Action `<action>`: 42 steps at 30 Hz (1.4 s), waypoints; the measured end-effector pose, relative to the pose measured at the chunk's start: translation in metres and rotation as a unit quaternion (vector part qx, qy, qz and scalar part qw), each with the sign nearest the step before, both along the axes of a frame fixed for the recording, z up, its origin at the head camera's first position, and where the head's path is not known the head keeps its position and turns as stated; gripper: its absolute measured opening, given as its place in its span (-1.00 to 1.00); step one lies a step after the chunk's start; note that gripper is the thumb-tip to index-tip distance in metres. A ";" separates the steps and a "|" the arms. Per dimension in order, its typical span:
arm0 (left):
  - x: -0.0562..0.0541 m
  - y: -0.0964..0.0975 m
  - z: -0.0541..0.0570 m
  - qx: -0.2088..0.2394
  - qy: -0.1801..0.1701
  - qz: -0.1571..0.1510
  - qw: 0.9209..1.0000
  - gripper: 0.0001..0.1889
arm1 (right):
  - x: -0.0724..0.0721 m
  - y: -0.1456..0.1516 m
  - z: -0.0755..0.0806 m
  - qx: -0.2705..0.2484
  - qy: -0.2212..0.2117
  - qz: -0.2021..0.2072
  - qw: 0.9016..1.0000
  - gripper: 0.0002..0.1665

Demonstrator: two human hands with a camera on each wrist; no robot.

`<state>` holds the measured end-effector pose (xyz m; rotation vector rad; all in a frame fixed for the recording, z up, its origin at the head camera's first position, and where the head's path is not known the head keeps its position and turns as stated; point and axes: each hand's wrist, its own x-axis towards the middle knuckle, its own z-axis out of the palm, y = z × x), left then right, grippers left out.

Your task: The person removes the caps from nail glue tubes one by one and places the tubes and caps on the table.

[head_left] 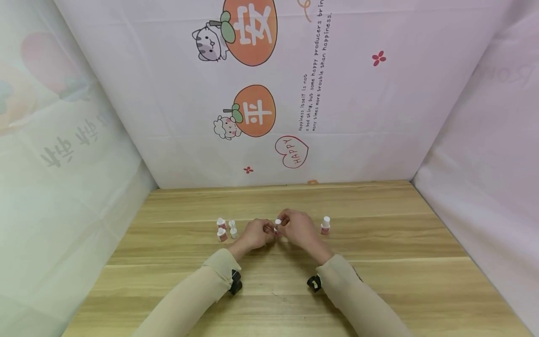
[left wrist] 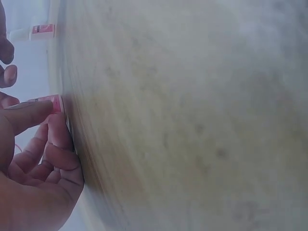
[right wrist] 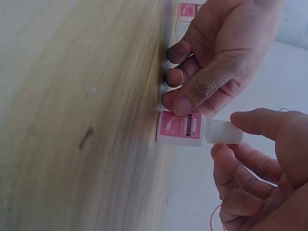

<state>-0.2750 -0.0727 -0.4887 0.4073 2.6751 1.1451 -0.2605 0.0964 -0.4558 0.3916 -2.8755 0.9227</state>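
Observation:
A small nail glue bottle [right wrist: 180, 129] with a pink label stands upright on the table between both hands. My left hand [head_left: 258, 234] holds its body near the base, thumb and fingers pinching the sides. The white cap [right wrist: 224, 132] is between the thumb and fingers of my right hand [head_left: 300, 228], and it sits at the bottle's neck. In the left wrist view, the left thumb and fingertips cover much of the pink label [left wrist: 57, 103].
To the left stand two bottles without caps, one bottle [head_left: 221, 223] behind another bottle [head_left: 222, 235], with two white caps [head_left: 233, 232] beside them. A capped bottle [head_left: 325, 225] is right of my right hand. White printed cloth [head_left: 358, 117] walls the wooden table [head_left: 269, 304].

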 end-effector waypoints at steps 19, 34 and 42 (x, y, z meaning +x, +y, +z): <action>-0.005 0.002 -0.004 -0.014 0.035 -0.013 0.999 -0.76 | -0.003 -0.001 -0.001 0.002 -0.009 -0.010 1.000 -0.85; -0.004 0.002 -0.004 -0.020 0.032 -0.017 0.999 -0.74 | -0.002 0.000 -0.001 0.024 0.011 0.002 1.000 -0.87; -0.004 0.002 -0.005 -0.015 0.040 -0.017 0.999 -0.74 | -0.003 0.000 -0.002 0.015 0.006 0.000 1.000 -0.82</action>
